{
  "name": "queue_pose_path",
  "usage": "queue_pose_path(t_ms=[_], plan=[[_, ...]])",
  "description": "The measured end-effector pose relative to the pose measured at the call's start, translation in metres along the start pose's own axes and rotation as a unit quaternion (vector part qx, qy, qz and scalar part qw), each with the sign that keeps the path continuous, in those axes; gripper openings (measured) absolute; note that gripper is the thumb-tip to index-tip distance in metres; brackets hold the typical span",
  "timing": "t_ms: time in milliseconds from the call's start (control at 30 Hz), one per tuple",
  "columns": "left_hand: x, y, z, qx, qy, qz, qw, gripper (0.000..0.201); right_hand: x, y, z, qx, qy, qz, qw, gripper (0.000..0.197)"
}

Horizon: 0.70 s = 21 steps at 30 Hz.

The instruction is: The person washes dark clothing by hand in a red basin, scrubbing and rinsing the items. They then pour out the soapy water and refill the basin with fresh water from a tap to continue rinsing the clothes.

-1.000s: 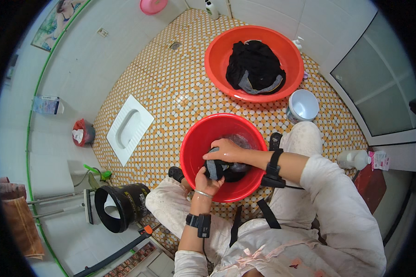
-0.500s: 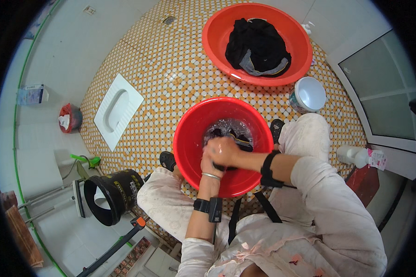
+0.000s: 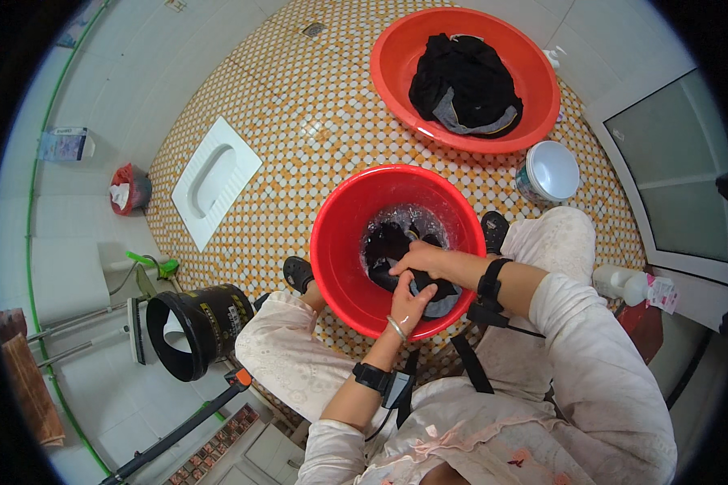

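Note:
A wet black garment with grey parts (image 3: 387, 244) lies bunched in sudsy water at the bottom of the red basin (image 3: 337, 234) between my feet. My left hand (image 3: 411, 304), a bangle at its wrist, is closed on the near side of the cloth, its thumb on top. Just beyond it, my right hand (image 3: 423, 259) comes in from the right with its fingers curled down onto the same garment. The fingertips of both hands are partly hidden in the folds. A grey stretch of the fabric shows below the hands, against the basin's near wall.
A wide orange-red tub (image 3: 388, 73) holding black and grey clothing stands at the far right. Near it is a white bucket (image 3: 554, 171). Left are a squat toilet (image 3: 192, 182), a black bucket (image 3: 226, 323), and a small red-lined bin (image 3: 140, 191). White bottles (image 3: 611, 280) stand right.
My hands were pressed together over the basin; now they are apart, gripping the garment. The left hand has shifted right and nearer. More of the black cloth shows, and the view has turned slightly.

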<state>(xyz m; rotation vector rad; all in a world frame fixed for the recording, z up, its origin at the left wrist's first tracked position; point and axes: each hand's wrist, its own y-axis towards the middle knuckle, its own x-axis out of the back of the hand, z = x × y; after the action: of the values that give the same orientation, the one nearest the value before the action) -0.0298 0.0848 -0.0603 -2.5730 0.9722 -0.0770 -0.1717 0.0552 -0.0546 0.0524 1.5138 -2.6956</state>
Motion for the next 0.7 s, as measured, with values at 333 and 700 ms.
queue_pose_path(t_ms=[333, 700], plan=[[0.069, 0.044, 0.019, 0.237, -0.542, -0.034, 0.806, 0.042, -0.013, -0.04, 0.004, 0.522, -0.249, -0.089, 0.811, 0.032], [0.056, 0.017, 0.001, -0.015, -0.226, 0.003, 0.974, 0.038, -0.055, -0.053, 0.009, 0.504, -0.196, -0.091, 0.836, 0.01]])
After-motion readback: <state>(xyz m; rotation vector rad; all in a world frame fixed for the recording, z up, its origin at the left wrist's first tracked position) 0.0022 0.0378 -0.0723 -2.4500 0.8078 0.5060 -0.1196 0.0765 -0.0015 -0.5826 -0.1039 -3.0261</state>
